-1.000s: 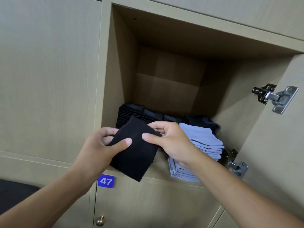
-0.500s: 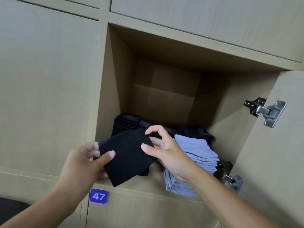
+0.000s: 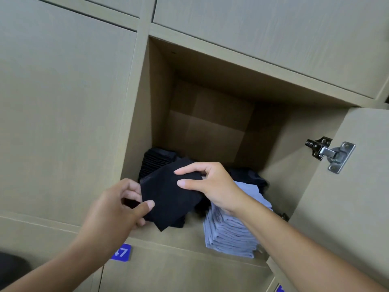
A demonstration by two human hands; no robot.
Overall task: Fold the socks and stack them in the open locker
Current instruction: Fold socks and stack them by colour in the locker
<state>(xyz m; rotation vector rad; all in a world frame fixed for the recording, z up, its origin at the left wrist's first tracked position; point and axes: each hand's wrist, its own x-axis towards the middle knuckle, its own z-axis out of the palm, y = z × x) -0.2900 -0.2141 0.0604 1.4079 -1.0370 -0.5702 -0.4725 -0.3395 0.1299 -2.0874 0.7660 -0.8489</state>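
Placing step: left hand and right hand both pinch folded black fabric sock over the open beige wooden locker floor's front-left corner; next, lower it squarely onto the black stack.

The locker is matt, pale wood-grain laminate, smooth. The folded black sock is soft, matt knit cloth; the light blue sock stack is matt cloth too. The door hinge is shiny metal. The blue number tag looks like glossy plastic.
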